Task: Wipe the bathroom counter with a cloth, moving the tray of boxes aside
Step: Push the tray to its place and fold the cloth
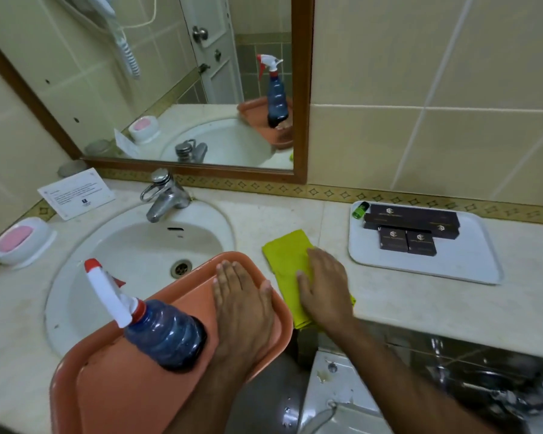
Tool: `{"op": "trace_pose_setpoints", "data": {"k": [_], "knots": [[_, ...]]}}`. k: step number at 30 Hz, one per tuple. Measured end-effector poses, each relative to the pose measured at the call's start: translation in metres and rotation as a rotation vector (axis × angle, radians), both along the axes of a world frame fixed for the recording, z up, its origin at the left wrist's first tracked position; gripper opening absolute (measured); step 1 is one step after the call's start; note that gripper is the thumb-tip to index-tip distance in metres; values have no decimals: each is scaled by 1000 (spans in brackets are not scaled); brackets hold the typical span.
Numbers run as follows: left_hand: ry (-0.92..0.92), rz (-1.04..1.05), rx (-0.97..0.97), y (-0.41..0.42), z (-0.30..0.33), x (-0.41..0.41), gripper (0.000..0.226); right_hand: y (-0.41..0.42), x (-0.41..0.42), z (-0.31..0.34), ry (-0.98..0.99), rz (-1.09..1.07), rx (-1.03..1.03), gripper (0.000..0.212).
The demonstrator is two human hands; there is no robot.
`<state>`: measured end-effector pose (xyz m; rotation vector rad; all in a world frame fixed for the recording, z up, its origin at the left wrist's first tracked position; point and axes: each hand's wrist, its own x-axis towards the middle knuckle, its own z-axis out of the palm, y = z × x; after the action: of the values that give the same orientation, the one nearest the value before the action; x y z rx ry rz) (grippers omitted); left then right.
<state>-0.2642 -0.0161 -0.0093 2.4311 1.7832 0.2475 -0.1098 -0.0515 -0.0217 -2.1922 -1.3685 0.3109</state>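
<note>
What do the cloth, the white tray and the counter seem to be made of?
The cloth, yellow-green and folded soft under the right hand, looks like microfibre or similar fabric. The white tray looks like moulded plastic: smooth, matte, with rounded corners and a raised rim. The counter seems polished stone, perhaps marble, going by its pale mottled surface; a laminate cannot be ruled out.
</note>
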Motion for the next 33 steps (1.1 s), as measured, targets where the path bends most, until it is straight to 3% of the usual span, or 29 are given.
{"op": "trace_pose_setpoints", "data": {"k": [2,5,8,10,12,16,19,22,26,29,33], "knots": [[-91,-35,19,20,17,16,68,-34,-10,2,-33,-325,20,47],[-28,-118,-32,64,26,52,62,-64,-29,-5,29,-520,-110,46],[116,-213,-240,96,26,81,42,-63,-33,-18,289,-657,-33,51],[75,-251,-350,106,29,88,23,-60,-31,-23,464,-730,82,50],[-33,-302,-436,107,43,93,10,-62,-25,-22,540,-762,173,50],[-233,-457,-547,91,90,95,20,-63,-14,-16,554,-773,129,71],[-138,-522,-519,88,104,91,23,-59,-9,-7,480,-704,-35,55],[28,-398,-397,97,92,83,28,-53,-4,7,499,-665,-140,26],[80,-212,-330,102,71,71,38,-49,2,34,586,-608,42,17],[-78,-177,-409,105,65,64,60,-43,12,69,556,-460,161,16],[-753,-119,-732,98,80,56,49,-19,15,128,523,-212,130,18]]}}
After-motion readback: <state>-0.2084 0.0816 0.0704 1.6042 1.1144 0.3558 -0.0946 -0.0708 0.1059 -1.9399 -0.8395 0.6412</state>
